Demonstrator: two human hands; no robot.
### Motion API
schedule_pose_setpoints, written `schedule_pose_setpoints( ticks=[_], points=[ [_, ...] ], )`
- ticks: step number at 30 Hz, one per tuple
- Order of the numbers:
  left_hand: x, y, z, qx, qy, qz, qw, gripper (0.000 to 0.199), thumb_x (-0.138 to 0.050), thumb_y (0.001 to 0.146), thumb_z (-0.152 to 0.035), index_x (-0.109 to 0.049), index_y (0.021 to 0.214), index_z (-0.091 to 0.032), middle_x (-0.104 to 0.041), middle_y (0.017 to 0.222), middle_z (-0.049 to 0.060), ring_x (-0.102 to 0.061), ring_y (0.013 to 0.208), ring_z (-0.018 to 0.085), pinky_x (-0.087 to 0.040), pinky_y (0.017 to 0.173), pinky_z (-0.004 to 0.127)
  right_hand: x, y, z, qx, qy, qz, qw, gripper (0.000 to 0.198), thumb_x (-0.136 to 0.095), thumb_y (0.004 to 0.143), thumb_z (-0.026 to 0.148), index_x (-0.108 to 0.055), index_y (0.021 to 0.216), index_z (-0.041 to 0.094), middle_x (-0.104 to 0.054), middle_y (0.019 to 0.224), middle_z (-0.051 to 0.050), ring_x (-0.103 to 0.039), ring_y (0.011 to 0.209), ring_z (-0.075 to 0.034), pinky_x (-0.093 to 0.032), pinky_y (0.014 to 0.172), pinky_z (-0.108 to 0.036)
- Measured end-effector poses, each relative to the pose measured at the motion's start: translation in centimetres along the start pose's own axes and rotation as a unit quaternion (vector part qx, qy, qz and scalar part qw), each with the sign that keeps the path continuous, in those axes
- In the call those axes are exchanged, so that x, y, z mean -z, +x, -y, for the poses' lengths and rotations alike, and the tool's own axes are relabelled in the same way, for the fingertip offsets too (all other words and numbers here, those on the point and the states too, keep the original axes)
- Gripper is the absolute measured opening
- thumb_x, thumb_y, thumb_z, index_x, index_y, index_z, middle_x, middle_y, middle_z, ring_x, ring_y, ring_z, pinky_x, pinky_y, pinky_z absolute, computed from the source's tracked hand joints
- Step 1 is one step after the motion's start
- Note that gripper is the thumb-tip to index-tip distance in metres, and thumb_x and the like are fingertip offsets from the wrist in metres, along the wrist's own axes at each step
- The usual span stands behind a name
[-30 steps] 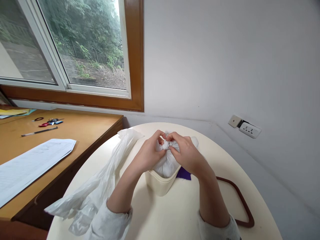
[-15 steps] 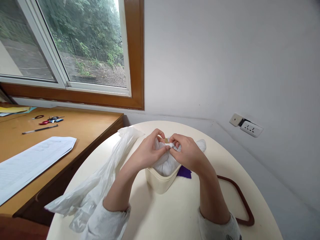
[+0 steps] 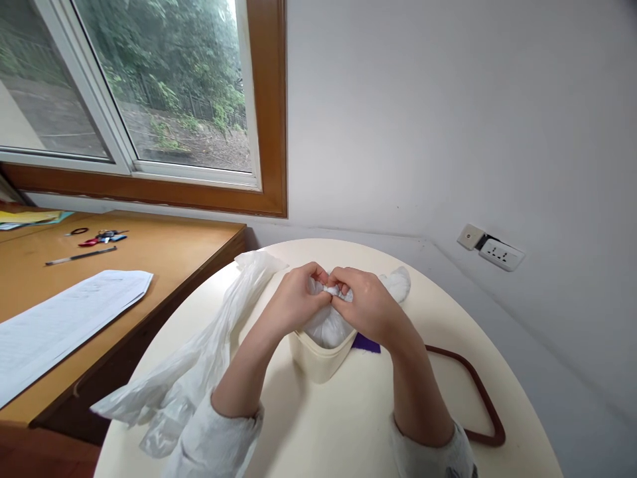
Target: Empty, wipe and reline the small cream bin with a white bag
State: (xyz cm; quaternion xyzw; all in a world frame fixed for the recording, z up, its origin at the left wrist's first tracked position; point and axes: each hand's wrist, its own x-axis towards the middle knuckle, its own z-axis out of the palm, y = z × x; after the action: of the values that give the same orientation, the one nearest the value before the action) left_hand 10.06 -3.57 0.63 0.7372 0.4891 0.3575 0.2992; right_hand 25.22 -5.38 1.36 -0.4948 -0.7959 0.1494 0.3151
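A white plastic bag (image 3: 328, 328) fills the cream plastic container (image 3: 318, 362), its gathered top rising above the rim. My left hand (image 3: 301, 299) pinches the twisted top of this bag between thumb and fingers. From the other side my right hand (image 3: 365, 302) grips the same gathered plastic, fingertips almost touching those of the left. The exact shape of the twist or knot is partly covered by my fingers. Behind my right hand, a white bundle (image 3: 399, 284) lies on the table. A purple cloth (image 3: 367, 343) sticks out beside the container.
Another white plastic bag (image 3: 213, 338) is stretched along the left of the round cream table (image 3: 348, 431). A brown frame-shaped ring (image 3: 478, 378) lies at the right. On the wooden desk (image 3: 199, 245) are papers (image 3: 84, 312), a pen (image 3: 80, 256) and keys (image 3: 104, 237).
Both hands have drawn slightly closer together and shifted a little left over the container. More of the white bundle shows behind my right hand.
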Motion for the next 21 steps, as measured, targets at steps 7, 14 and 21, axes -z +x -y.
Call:
schedule_pose_setpoints(
  ticks=[7,14,21],
  points=[
    [0.27,-0.05,-0.32,0.019,0.011,-0.003,1.0,0.008,-0.051,0.068,-0.023,-0.053,0.074,-0.019,-0.053,0.066,-0.003,-0.045,0.056,0.011,-0.031,0.048,0.021,0.02,0.07,-0.12,-0.035,0.016,0.021,0.999,0.015,-0.044,0.072,0.012,-0.053,0.075,0.023,-0.054,0.068,0.003,-0.047,0.065,-0.013,-0.033,0.06,-0.025],
    [0.28,-0.03,-0.09,0.01,-0.029,-0.013,0.999,0.009,-0.05,0.069,-0.022,-0.052,0.076,-0.018,-0.054,0.07,-0.002,-0.046,0.056,0.01,-0.032,0.048,0.021,0.05,-0.13,-0.24,0.056,-0.067,-0.055,0.995,0.025,-0.048,0.075,0.007,-0.061,0.089,0.022,-0.06,0.094,-0.003,-0.051,0.088,-0.017,-0.033,0.081,-0.033],
    [-0.05,-0.06,-0.27,-0.006,-0.032,-0.007,0.999,0.003,-0.049,0.069,-0.021,-0.047,0.072,-0.019,-0.049,0.066,-0.004,-0.042,0.056,0.01,-0.03,0.048,0.021,-0.18,-0.23,0.01,0.065,-0.1,-0.067,0.991,0.018,-0.049,0.072,0.005,-0.058,0.075,0.02,-0.062,0.076,0.001,-0.049,0.078,-0.016,-0.029,0.077,-0.033]
  ],
)
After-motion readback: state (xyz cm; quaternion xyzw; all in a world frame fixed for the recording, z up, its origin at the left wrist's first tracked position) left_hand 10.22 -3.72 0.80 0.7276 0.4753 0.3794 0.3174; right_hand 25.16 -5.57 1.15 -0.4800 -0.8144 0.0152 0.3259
